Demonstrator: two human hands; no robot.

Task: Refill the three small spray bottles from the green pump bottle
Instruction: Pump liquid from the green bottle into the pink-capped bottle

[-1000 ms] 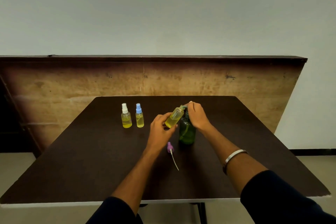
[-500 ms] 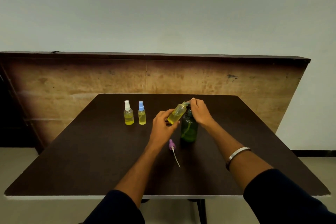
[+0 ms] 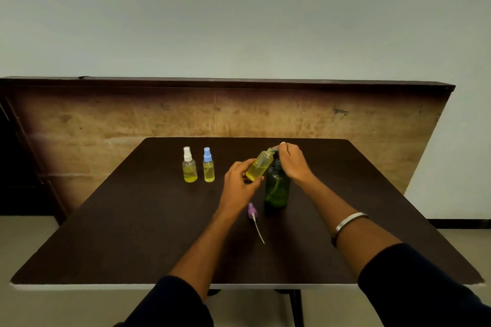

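Note:
A green pump bottle (image 3: pixel 277 188) stands upright near the middle of the dark table (image 3: pixel 132 233). My right hand (image 3: pixel 293 163) rests on its pump head, fingers curled over the nozzle. My left hand (image 3: pixel 239 183) grips an uncapped small bottle (image 3: pixel 260 164) of yellow liquid, tilted with its mouth up against the pump nozzle. Its purple spray cap (image 3: pixel 252 211) with a white dip tube lies on the table just in front. Two capped small spray bottles stand to the left, one with a white cap (image 3: pixel 189 167), one with a blue cap (image 3: pixel 208 167).
A brown wooden board (image 3: pixel 106 119) stands upright behind the table's far edge. The table's white front edge (image 3: pixel 159 286) runs close to my body.
The view has shifted slightly. Both hands hold the same pose, with the small bottle kept at the pump nozzle.

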